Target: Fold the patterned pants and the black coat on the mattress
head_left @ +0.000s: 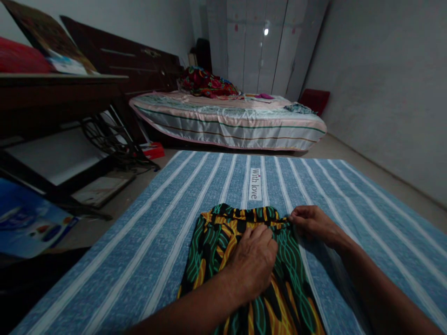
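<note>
A patterned garment [213,242] in black, green and orange lies flat on a blue striped sheet [146,232] in front of me. My left hand [253,263] rests on the middle of the garment near its gathered waistband, fingers curled down onto the cloth. My right hand [312,223] sits at the garment's right top corner, fingers pinched on the waistband edge. Both forearms reach in from the bottom of the view.
A bed [230,118] with a striped cover and a pile of red clothes [206,83] stands beyond the sheet. A dark table with a treadle frame [104,135] is at the left. White wardrobe doors [258,46] fill the far wall. A grey wall runs along the right.
</note>
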Available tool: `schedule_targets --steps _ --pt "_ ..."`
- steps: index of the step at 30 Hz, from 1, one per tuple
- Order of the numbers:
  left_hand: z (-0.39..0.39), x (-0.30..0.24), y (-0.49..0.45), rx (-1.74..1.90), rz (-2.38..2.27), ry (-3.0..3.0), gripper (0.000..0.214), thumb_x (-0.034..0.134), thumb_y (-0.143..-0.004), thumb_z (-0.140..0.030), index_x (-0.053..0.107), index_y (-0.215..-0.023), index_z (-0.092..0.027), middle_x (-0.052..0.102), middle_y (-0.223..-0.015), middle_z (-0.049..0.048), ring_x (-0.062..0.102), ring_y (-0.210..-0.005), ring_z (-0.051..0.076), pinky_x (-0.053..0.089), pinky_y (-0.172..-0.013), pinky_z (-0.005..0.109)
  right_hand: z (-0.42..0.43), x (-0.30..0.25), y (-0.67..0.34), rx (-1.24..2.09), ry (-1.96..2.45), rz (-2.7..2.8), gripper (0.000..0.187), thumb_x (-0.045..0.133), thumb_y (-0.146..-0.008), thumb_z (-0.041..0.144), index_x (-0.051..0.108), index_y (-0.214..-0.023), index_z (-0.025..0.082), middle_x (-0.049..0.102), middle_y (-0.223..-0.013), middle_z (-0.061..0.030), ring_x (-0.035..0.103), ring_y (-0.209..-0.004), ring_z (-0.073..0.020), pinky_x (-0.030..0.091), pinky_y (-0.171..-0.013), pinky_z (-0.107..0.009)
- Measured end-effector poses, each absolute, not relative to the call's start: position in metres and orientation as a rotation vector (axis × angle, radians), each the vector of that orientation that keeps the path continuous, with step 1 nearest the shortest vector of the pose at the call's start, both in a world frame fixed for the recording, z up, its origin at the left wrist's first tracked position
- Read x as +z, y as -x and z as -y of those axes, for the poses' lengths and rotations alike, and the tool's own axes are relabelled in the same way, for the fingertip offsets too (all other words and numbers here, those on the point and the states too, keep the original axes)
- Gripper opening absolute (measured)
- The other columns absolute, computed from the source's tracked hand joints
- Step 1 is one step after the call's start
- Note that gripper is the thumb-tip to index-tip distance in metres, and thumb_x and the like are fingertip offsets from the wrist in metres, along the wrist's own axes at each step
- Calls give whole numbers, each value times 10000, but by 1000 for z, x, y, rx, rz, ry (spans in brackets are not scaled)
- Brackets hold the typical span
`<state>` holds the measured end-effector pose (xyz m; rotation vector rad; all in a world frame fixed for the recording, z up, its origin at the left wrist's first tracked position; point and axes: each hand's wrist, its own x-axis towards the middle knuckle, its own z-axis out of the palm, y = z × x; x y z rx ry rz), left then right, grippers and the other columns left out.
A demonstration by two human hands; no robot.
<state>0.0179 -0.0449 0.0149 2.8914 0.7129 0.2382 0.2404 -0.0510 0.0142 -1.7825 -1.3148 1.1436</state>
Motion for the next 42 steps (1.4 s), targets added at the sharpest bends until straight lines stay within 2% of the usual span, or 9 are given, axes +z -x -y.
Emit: schedule_targets --steps 4,9,14,18,25,28,32,36,42 --pt "44 17 -17 244 -704 -2870 217 490 -764 -111 561 -967 -139 569 -1137 129 435 -1169 279 381 -972 438 52 18 -244 1072 1795 1262 378 618 -662 547 538 -678 177 498 -436 46 404 -337 -75 299 -347 -200" --pt "45 20 -16 244 -706 -2868 208 489 -774 -124 559 -970 -131 556 -1162 133 430 -1174 281 397 -962 432 54 14 -244 1297 1689 1365 488 728 -577 527 582 -880 172 482 -484 75 386 -380 -72 312 -361 -203" --pt "48 24 -13 230 -716 -2886 181 518 -779 -171 562 -948 -122 554 -1167 135 443 -1154 276 409 -954 410 53 -3 -239 1201 1748 1346 413 662 -626 578 554 -662 181 437 -447 56 349 -369 -68 251 -358 -214" --pt "46 26 -11 225 -699 -2903 171 513 -795 -192 560 -945 -125 562 -1154 129 456 -1139 266 416 -949 398 53 0 -232 1134 1768 1331 424 656 -603 587 528 -588 183 453 -447 39 384 -395 -79 275 -384 -216" --pt "41 27 -12 297 -669 -2886 163 502 -799 -171 549 -952 -138 570 -1112 112 488 -1091 244 427 -926 363 52 0 -234 1151 1813 1329 433 651 -610 598 529 -614 182 437 -440 49 361 -372 -72 247 -365 -215" --pt "25 38 4 361 -746 -2849 171 464 -815 -133 548 -963 -155 587 -1035 85 521 -1011 210 424 -906 332 54 -2 -237 1190 1762 1349 433 633 -652 601 544 -662 177 455 -471 51 367 -388 -68 262 -375 -211" --pt "-11 52 50 344 -1125 -2789 174 428 -817 -115 582 -888 -153 606 -934 79 544 -922 205 420 -850 320 55 2 -236 1207 1768 1352 464 601 -673 638 554 -667 177 470 -465 45 385 -388 -72 275 -378 -209" --pt "-48 48 88 211 -1597 -2488 171 493 -810 -261 633 -810 -162 636 -804 58 582 -795 206 414 -694 287 53 5 -235 1204 1791 1321 480 605 -648 660 557 -645 182 483 -441 38 387 -360 -75 274 -365 -212" --pt "-77 39 80 201 -1463 -2226 346 542 -752 -443 640 -596 -150 580 -564 16 551 -590 169 324 -535 257 52 2 -236 1061 1793 1235 486 591 -667 664 577 -674 179 512 -484 30 414 -389 -82 302 -387 -218"
